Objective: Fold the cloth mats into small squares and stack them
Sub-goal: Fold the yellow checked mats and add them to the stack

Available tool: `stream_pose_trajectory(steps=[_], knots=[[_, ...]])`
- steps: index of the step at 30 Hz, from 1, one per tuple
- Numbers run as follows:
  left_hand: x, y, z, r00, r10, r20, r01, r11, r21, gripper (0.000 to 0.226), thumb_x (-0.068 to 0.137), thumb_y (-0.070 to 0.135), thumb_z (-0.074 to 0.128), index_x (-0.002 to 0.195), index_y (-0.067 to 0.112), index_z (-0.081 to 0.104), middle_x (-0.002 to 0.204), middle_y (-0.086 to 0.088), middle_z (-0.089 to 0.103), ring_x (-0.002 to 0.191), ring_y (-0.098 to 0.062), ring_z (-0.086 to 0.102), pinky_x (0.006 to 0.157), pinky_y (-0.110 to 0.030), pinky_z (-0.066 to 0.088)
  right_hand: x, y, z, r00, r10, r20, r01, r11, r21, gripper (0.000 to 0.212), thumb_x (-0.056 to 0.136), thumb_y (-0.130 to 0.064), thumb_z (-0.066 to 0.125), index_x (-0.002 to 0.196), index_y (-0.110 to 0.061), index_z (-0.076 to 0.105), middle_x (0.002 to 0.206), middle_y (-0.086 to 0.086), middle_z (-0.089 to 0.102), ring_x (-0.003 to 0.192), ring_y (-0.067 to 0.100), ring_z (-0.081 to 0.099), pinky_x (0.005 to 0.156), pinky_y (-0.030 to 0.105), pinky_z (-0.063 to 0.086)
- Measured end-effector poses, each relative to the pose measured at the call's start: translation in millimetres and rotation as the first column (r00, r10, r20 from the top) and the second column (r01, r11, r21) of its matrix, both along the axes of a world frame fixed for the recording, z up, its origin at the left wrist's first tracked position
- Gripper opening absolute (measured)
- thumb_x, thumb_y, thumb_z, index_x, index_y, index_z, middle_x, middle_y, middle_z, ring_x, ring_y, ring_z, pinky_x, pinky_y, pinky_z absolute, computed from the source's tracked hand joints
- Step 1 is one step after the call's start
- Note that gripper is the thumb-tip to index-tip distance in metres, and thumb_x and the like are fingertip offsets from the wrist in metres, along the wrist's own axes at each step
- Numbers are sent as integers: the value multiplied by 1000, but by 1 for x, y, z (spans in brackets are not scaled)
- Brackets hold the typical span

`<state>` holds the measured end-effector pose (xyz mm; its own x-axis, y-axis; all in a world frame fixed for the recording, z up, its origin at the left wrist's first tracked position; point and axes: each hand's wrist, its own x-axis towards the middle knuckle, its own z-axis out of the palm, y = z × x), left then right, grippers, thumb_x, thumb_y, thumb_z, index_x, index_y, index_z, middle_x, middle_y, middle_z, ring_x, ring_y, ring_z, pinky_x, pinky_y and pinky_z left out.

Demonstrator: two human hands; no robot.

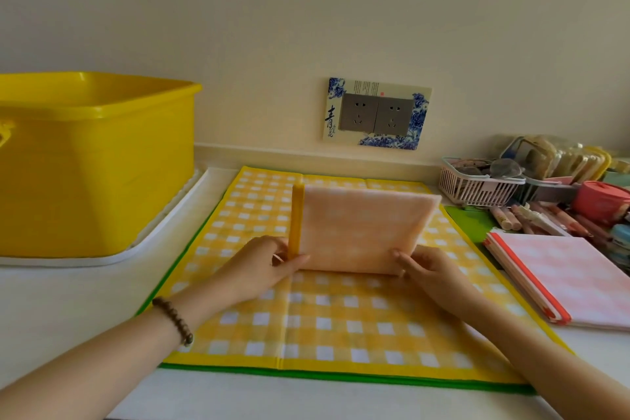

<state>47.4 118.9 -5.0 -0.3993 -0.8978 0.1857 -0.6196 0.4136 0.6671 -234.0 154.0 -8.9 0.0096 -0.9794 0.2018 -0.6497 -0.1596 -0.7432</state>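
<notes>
The white tabletop (51, 300) carries a yellow tub (95, 164) on a white tray (163, 232) at far left, against the wall. A yellow checked mat (341, 317) lies spread flat in the centre. The edges of a green mat (341, 377) show beneath it along its near and left sides. Bare tabletop lies in front and to the left. At right, just beside the checked mat's edge, sits a folded pink stack (572, 280), with a white basket (477, 184) and clutter behind it.

A folded mat (358, 228) stands upright on its lower edge on the checked mat. The left hand (259, 269) pinches its yellow-bordered lower left corner between curled fingers. The right hand (429, 269) pinches the lower right corner.
</notes>
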Motion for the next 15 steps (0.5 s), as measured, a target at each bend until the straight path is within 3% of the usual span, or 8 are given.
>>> stream_pose_trajectory(steps=[3,6,8,11,15], knots=[[-1,-11,-7,993,88,-80,-91,996,-24,22,86,41,64,76,21,68,70,10,67,58,3,58,59,-18,46,1,-7,-1,990,-68,126,73,997,-36,26,89,-30,60,75,-9,67,58,0,57,51,8,48,48,18,36],[-3,-18,-13,983,133,-129,-138,990,-32,22,84,34,68,68,20,65,63,7,64,54,0,54,56,-24,46,4,-15,-2,972,-152,181,160,987,-30,18,83,-28,69,73,-13,67,52,-7,59,46,7,48,43,15,37],[-5,-24,-15,978,156,-142,-160,987,-19,21,82,31,71,75,11,65,65,3,65,58,-6,55,63,-34,49,5,-22,-3,963,-202,178,207,978,-5,16,80,-29,73,71,-18,66,50,-8,61,44,7,49,48,23,42],[-9,-31,-13,971,222,-87,-221,975,16,28,80,31,74,96,17,57,68,7,64,59,-7,56,57,-24,42,7,-29,0,956,-267,122,264,964,43,17,78,-29,75,69,-24,62,59,-7,64,46,10,54,49,25,46],[-12,-36,-4,964,264,34,-265,961,77,52,77,37,75,117,20,47,80,6,63,71,-8,59,59,-22,40,9,-37,4,956,-290,37,285,954,89,17,75,-30,78,73,-22,63,66,-2,65,49,10,55,50,23,45]])
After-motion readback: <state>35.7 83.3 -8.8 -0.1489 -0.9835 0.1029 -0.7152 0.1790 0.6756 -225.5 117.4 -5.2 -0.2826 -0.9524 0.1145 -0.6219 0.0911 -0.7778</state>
